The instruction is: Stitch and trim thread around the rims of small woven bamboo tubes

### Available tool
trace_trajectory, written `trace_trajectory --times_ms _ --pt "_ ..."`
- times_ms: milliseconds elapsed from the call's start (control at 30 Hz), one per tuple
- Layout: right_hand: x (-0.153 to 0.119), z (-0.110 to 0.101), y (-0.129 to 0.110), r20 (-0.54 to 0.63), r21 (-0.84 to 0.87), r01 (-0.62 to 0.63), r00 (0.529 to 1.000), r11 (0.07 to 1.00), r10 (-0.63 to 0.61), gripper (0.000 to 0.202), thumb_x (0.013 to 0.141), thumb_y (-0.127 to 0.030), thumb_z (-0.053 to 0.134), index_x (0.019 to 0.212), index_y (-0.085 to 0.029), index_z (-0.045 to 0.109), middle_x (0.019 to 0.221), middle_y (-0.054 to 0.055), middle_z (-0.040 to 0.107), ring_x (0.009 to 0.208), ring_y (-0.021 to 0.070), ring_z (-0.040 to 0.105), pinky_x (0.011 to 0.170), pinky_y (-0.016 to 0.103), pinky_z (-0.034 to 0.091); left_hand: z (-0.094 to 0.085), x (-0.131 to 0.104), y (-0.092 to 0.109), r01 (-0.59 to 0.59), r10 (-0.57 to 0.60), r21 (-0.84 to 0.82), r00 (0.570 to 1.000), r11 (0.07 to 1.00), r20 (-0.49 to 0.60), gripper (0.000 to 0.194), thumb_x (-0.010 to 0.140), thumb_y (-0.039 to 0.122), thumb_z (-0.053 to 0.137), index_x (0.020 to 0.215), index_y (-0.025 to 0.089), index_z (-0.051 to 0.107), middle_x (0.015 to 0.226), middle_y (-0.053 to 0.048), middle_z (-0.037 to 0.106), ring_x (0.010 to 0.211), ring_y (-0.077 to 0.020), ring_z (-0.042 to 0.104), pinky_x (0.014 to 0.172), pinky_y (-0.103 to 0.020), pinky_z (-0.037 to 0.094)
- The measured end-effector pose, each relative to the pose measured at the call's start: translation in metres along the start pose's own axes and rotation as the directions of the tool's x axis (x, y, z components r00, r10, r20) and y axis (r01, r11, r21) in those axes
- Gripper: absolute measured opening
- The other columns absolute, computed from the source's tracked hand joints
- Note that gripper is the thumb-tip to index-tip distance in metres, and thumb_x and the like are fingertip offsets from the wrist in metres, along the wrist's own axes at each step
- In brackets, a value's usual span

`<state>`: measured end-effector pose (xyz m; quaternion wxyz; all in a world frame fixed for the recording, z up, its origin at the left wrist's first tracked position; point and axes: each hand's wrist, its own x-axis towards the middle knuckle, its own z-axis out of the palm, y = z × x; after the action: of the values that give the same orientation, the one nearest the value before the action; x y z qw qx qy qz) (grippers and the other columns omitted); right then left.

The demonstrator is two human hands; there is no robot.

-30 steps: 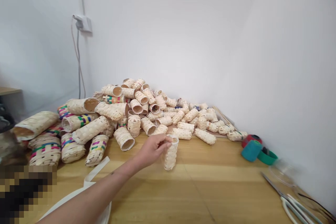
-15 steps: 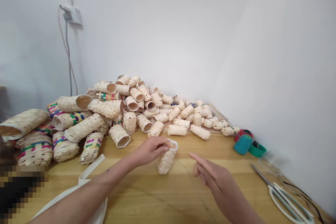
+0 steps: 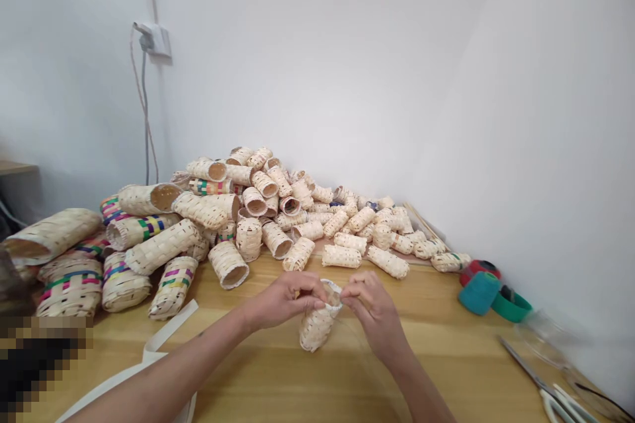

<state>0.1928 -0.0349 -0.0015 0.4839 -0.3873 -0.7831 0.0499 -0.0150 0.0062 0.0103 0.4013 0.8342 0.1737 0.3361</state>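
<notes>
A small woven tube-shaped basket [image 3: 315, 332] with a white-edged rim stands tilted over the table, its open mouth facing up. My left hand [image 3: 290, 301] grips its rim on the left, thumb outside and fingers over the edge. At the rim's right side, my right hand [image 3: 370, 309] is closed in a pinch, fingertips touching or very near the edge. Whatever lies between those fingertips is too small to make out. A thin, faint thread [image 3: 370, 350] seems to run down the table beneath my right hand.
Behind my hands lies a heap of woven baskets [image 3: 248, 238], some with coloured bands. White strip material [image 3: 171, 327] rests at left. Along the right are a blue thread spool [image 3: 479, 292], a red spool [image 3: 481, 269], a green ring-shaped item [image 3: 513, 307] and scissors [image 3: 540, 383].
My right hand has moved left to the basket's rim, its fingers going from extended to pinched. My left hand still holds the basket. The view has shifted slightly.
</notes>
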Motion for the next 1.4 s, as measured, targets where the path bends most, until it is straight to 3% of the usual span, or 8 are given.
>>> trace_trajectory --times_ms 300,533,833,1400 --pt "-0.008 -0.003 -0.001 0.068 0.03 0.047 0.997 0.998 -0.049 0.018 0.093 -0.028 0.05 0.088 -0.024 0.067 0.073 0.002 0.055 0.073 0.0175 0.052 0.065 0.029 0.042 0.002 -0.001 0.0 0.001 0.0 -0.031 0.999 1.0 0.046 0.023 0.084 0.035 0.059 0.081 0.014 0.069 0.077 -0.004 0.065 0.07 -0.0123 0.055 0.068 -0.022 0.041" --pt "-0.008 -0.004 -0.002 0.01 0.035 0.005 1.0 0.999 -0.006 0.018 0.093 -0.026 0.05 0.085 -0.021 0.065 0.071 0.001 0.051 0.071 0.017 0.05 0.062 0.029 0.039 0.002 0.0 0.003 0.031 -0.032 0.023 0.998 0.999 0.054 0.027 0.084 0.038 0.058 0.079 0.013 0.068 0.074 -0.004 0.063 0.068 -0.0125 0.054 0.066 -0.022 0.04" --pt "-0.01 -0.005 -0.002 0.118 0.014 0.024 0.993 1.0 -0.025 0.021 0.094 -0.028 0.048 0.09 -0.024 0.068 0.072 0.001 0.048 0.072 0.017 0.05 0.063 0.029 0.04 0.001 -0.001 0.001 0.026 -0.026 0.002 0.999 1.0 0.042 0.022 0.083 0.033 0.06 0.076 0.013 0.066 0.07 -0.002 0.059 0.065 -0.0111 0.05 0.063 -0.021 0.038" --pt "-0.009 -0.013 -0.01 0.218 0.047 0.011 0.976 0.999 -0.021 0.02 0.093 -0.029 0.048 0.093 -0.024 0.068 0.073 0.001 0.05 0.073 0.0162 0.051 0.064 0.028 0.043 0.001 -0.001 0.007 0.024 -0.025 0.003 0.996 1.0 0.081 0.026 0.086 0.036 0.055 0.08 0.014 0.066 0.075 -0.003 0.062 0.068 -0.0125 0.053 0.066 -0.022 0.041"
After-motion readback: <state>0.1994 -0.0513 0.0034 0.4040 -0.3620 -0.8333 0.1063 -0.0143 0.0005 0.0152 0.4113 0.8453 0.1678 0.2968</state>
